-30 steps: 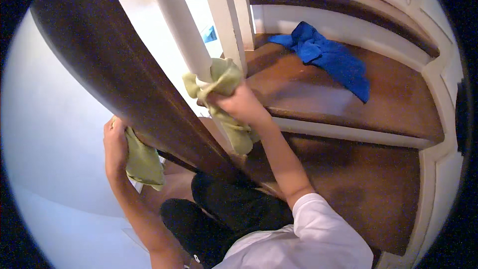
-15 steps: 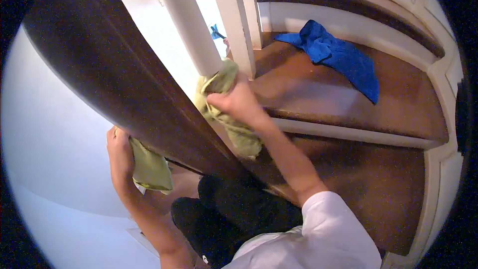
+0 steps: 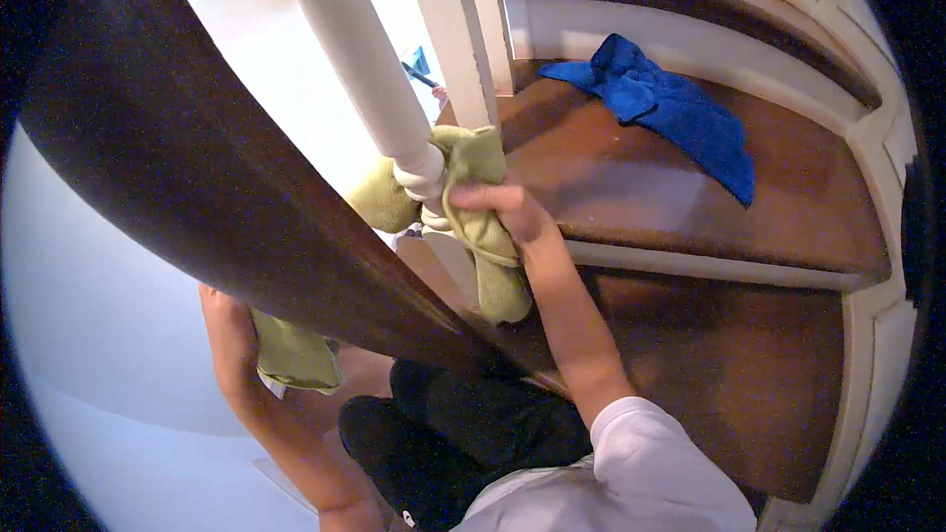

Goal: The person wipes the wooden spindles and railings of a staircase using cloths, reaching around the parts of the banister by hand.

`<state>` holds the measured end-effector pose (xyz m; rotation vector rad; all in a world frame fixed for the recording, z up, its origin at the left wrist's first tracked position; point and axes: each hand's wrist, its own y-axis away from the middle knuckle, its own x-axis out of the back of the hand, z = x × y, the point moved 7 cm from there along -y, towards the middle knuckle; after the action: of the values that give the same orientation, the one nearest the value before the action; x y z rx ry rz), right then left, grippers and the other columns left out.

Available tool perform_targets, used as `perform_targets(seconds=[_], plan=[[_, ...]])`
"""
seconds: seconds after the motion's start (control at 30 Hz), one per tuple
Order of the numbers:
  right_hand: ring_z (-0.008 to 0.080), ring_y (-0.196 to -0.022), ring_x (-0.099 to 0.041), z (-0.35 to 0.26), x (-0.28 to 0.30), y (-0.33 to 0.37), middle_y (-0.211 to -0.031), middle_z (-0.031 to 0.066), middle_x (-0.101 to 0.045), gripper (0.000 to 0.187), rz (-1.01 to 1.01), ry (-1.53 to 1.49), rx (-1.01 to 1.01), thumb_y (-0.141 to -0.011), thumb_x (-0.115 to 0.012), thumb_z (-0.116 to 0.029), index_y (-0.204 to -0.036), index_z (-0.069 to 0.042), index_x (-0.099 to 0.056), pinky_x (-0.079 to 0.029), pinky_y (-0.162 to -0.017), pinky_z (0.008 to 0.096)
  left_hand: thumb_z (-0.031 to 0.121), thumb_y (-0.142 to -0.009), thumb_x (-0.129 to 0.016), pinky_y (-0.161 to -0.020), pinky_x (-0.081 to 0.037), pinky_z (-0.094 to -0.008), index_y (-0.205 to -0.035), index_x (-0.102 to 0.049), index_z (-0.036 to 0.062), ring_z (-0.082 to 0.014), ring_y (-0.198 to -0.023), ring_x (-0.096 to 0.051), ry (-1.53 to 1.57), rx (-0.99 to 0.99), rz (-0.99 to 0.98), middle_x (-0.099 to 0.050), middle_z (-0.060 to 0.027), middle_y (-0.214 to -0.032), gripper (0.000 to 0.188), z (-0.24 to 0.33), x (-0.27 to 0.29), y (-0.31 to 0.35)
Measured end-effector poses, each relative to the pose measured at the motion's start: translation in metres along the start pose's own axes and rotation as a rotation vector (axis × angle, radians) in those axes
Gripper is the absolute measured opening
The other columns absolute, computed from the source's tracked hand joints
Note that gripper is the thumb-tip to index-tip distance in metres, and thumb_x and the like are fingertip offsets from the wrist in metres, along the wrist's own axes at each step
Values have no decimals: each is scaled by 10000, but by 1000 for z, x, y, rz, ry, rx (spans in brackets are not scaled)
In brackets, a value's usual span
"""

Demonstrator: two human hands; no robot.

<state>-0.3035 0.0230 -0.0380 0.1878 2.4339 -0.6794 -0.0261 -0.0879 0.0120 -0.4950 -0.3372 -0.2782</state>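
My right hand (image 3: 507, 212) is closed on a yellow-green cloth (image 3: 483, 227) beside a white turned baluster (image 3: 360, 49). Part of this cloth shows on the baluster's left side too, and its lower end hangs by the stair. On the outer side of the dark wooden handrail (image 3: 246, 167), my left hand (image 3: 227, 325) grips a green cloth (image 3: 296, 350) below the rail. Some of its fingers are hidden by the rail. Whether both hands hold one cloth or two, I cannot tell.
A crumpled blue cloth (image 3: 670, 113) lies on the brown wooden stair tread (image 3: 581, 167) at the right. More white balusters (image 3: 453, 30) stand beyond. Past them, far below, a small blue object (image 3: 419, 61) shows near what looks like a hand. A white panelled wall (image 3: 872, 374) borders the stairs.
My right hand has shifted right and slightly down with the cloth, and the baluster's ringed lower part now shows. My left hand has moved slightly down. The handrail appears farther left and lower.
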Motion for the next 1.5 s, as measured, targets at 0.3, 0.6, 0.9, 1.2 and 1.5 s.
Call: perform_targets(seconds=[0.3, 0.6, 0.9, 1.2, 1.5], plan=[[179, -762, -635, 3, -21, 18, -834, 95, -657, 361, 555, 1048, 347, -630, -761, -204, -889, 6, -623, -499, -699, 312, 312, -838, -453, -963, -311, -337, -1197, -447, -62, -266, -1101, -433, 55, 36, 14, -474, -166, -1212, 518, -22, 5, -1], [369, -709, -601, -1, -30, 29, -758, 162, -619, 381, 548, 1157, 643, -704, -674, -345, -916, -33, -617, -482, -662, 430, 244, -838, -432, -772, -387, -316, -856, -543, -77, -187, -828, -481, 118, 39, -9, -567, -128, -905, 340, 12, -10, 4], [165, -748, -522, 0, -18, 28, -825, 87, -563, 164, 424, 832, 575, -846, -479, -116, -901, 27, -537, -443, -683, 309, 217, -844, -423, -678, -375, -303, -759, -513, -55, -153, -723, -440, 115, 2, 57, -521, -86, -766, 299, 13, -9, 2], [258, -859, -619, 16, -6, 19, -888, 129, -629, 330, 470, 603, 306, -707, -657, -209, -979, -34, -588, -476, -775, 347, 233, -859, -409, -679, -377, -291, -786, -535, -38, -139, -705, -451, 118, 59, 73, -550, -54, -758, 308, 21, -13, 7], [304, -846, -630, 5, -13, 14, -899, 179, -633, 434, 660, 1000, 227, -614, -750, -314, -920, -37, -615, -486, -752, 378, 242, -872, -400, -640, -369, -286, -746, -513, -22, -126, -663, -427, 98, 20, 80, -522, -38, -713, 314, 28, -15, 9]])
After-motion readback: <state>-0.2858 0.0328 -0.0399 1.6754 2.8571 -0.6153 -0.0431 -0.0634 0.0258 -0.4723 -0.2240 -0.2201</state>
